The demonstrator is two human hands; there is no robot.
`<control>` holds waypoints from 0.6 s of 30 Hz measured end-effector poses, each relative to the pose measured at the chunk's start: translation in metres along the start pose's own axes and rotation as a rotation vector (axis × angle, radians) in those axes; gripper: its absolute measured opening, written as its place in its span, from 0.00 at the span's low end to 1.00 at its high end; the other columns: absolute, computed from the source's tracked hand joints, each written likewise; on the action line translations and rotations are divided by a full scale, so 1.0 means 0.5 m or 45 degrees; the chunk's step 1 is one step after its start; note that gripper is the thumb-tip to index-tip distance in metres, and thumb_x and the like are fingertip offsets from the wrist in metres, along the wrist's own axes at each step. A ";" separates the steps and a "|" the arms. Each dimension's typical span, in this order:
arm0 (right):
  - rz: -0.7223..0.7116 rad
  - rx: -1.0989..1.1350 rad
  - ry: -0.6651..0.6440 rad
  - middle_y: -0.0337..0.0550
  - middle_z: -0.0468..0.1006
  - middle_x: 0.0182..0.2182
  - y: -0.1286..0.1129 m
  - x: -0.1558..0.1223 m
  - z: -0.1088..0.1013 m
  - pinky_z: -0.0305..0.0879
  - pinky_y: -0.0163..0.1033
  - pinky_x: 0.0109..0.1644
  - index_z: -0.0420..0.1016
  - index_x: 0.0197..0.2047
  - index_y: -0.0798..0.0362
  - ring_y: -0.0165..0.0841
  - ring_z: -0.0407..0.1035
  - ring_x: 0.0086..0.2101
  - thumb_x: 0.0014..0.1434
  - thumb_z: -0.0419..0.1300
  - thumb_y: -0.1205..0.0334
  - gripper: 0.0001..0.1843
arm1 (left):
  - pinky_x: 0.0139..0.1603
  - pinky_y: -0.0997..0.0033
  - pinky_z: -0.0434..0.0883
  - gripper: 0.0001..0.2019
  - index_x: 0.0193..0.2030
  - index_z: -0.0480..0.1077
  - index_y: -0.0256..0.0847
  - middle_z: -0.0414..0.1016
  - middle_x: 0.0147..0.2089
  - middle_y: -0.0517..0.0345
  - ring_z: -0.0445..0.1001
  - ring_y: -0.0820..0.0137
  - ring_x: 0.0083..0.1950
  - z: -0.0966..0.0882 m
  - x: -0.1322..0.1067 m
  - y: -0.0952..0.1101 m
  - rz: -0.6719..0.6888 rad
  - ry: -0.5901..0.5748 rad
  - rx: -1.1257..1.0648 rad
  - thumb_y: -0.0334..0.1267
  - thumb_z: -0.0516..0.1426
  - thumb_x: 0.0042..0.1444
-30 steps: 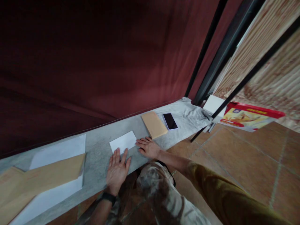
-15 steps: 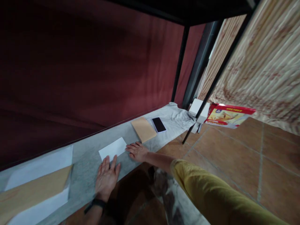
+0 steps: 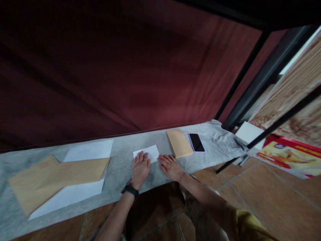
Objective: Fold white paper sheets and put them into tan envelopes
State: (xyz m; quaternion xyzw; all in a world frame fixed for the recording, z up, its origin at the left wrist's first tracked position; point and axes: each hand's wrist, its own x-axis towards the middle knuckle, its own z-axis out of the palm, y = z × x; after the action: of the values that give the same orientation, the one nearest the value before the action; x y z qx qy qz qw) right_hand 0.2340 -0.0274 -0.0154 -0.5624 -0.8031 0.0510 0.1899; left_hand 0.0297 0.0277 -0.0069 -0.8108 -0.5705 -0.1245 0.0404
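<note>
A small white folded paper [image 3: 149, 153] lies on a grey cloth strip [image 3: 120, 167] spread over the floor. My left hand [image 3: 140, 169] rests flat on the paper's near left corner, fingers stretched out. My right hand [image 3: 171, 166] lies flat on the cloth just right of the paper, fingers spread. A black band sits on my left wrist. Just right of my right hand lies a small tan envelope [image 3: 179, 143], and beside it a black phone [image 3: 196, 142].
To the left lie a large brown envelope [image 3: 55, 177] and white sheets [image 3: 87, 151]. A dark red curtain [image 3: 120, 77] hangs behind the cloth. Black metal frame legs [image 3: 265, 53], a white box [image 3: 248, 132] and a red and yellow box [image 3: 288, 155] stand at right on the tiled floor [image 3: 250, 187].
The view swung left and down. My left hand moved forward onto the white paper's corner; my right hand stays flat beside it.
</note>
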 end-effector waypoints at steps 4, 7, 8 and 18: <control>0.064 0.096 0.003 0.45 0.77 0.60 -0.008 0.045 -0.014 0.49 0.56 0.73 0.76 0.58 0.48 0.38 0.68 0.61 0.72 0.52 0.61 0.17 | 0.72 0.47 0.58 0.23 0.68 0.66 0.37 0.64 0.72 0.42 0.60 0.53 0.74 0.025 0.025 0.004 0.022 0.017 0.024 0.39 0.46 0.70; 0.049 0.160 0.028 0.46 0.77 0.60 -0.022 0.102 -0.009 0.54 0.49 0.72 0.77 0.58 0.51 0.35 0.68 0.61 0.72 0.51 0.63 0.17 | 0.72 0.46 0.58 0.24 0.68 0.65 0.36 0.64 0.72 0.40 0.60 0.53 0.74 0.044 0.026 0.004 0.018 0.047 0.051 0.37 0.46 0.69; 0.043 0.173 0.033 0.47 0.75 0.61 -0.027 0.121 -0.004 0.56 0.46 0.71 0.75 0.60 0.53 0.34 0.67 0.62 0.73 0.50 0.63 0.19 | 0.72 0.46 0.58 0.25 0.69 0.65 0.34 0.63 0.72 0.39 0.59 0.53 0.74 0.050 0.026 0.003 0.022 0.042 0.054 0.35 0.45 0.68; 0.023 -0.023 -0.018 0.48 0.62 0.70 -0.031 0.171 0.070 0.51 0.51 0.74 0.62 0.71 0.55 0.38 0.55 0.70 0.76 0.45 0.54 0.26 | 0.74 0.50 0.58 0.28 0.71 0.59 0.27 0.59 0.74 0.38 0.54 0.57 0.77 0.067 0.025 -0.016 0.128 -0.019 0.048 0.31 0.43 0.65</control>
State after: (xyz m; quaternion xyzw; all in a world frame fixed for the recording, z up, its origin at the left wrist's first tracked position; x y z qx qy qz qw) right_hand 0.1825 0.0508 -0.0219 -0.5709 -0.7998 0.0495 0.1786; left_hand 0.0316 0.0489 -0.0368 -0.8384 -0.5316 -0.1055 0.0576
